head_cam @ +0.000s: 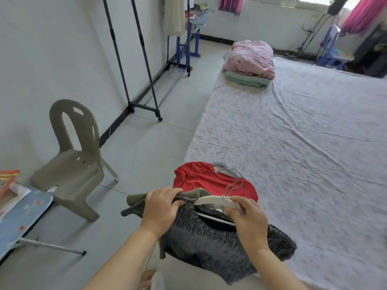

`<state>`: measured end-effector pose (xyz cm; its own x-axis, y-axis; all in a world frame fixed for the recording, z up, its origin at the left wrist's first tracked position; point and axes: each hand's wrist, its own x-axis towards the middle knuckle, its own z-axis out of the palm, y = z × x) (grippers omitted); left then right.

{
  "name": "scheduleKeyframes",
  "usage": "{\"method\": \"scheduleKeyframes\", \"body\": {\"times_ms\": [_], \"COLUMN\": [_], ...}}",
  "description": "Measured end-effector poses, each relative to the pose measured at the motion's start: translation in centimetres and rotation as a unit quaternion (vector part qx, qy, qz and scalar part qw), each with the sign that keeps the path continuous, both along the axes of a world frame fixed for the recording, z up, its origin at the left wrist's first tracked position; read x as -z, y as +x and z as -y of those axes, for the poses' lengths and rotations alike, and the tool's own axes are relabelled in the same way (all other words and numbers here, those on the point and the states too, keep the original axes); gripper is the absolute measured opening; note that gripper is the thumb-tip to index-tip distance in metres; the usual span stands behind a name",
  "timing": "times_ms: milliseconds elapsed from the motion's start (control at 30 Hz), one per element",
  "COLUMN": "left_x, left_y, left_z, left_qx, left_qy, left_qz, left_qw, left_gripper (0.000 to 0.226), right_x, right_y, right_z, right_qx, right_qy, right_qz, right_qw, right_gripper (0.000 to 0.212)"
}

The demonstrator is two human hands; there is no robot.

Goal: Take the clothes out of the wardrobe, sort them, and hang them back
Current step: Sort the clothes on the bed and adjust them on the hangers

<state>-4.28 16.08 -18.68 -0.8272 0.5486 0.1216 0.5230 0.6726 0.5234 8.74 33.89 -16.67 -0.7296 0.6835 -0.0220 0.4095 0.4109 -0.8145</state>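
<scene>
The left hand (pixel 161 210) grips one shoulder of the grey knit sweater (pixel 209 245) over the near edge of the bed (pixel 303 143). The right hand (pixel 249 221) clasps the white hanger (pixel 213 200) at its collar. A red shirt (pixel 205 180) lies at twelve o'clock.

Bright daylight from window (pixel 314 1), top right, glare there. Soft shadows. Wide-angle bending at edges; slight overall blur.

I'm counting three tops: red top (pixel 205 178), olive top (pixel 136 198), grey knit top (pixel 209 241); two hands working, left hand (pixel 161 210), right hand (pixel 249 218); one chair (pixel 71 164), one clothes rack (pixel 146 59) standing; two bundles sitting, pink bundle (pixel 251 57), green bundle (pixel 245 79); hangers overlapping, white hanger (pixel 211 200) foremost, uncountable
</scene>
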Motion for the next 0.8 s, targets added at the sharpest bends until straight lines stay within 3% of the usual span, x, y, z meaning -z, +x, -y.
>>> {"method": "scheduleKeyframes", "body": {"times_ms": [133, 400, 800], "left_x": [0.6, 2.9, 12.2], "left_y": [-4.5, -10.1, -17.3], "left_z": [-1.8, -6.9, -15.8], "left_qx": [0.048, 0.104, 0.084], "left_qy": [0.009, 0.02, -0.095], "left_qz": [-0.002, 0.018, 0.079], "left_qw": [0.999, 0.994, 0.989], "left_gripper": [0.038, 0.028, 0.036], "right_x": [-0.4, 0.7, 12.4], "right_y": [-3.0, -7.2, -16.1], "right_z": [-0.5, -4.6, -15.3], "right_qx": [0.045, 0.076, 0.038], "right_qy": [-0.008, 0.009, -0.009], "right_qz": [-0.009, 0.026, 0.088], "right_qw": [0.999, 0.997, 0.995], "right_gripper": [0.038, 0.025, 0.016]}}
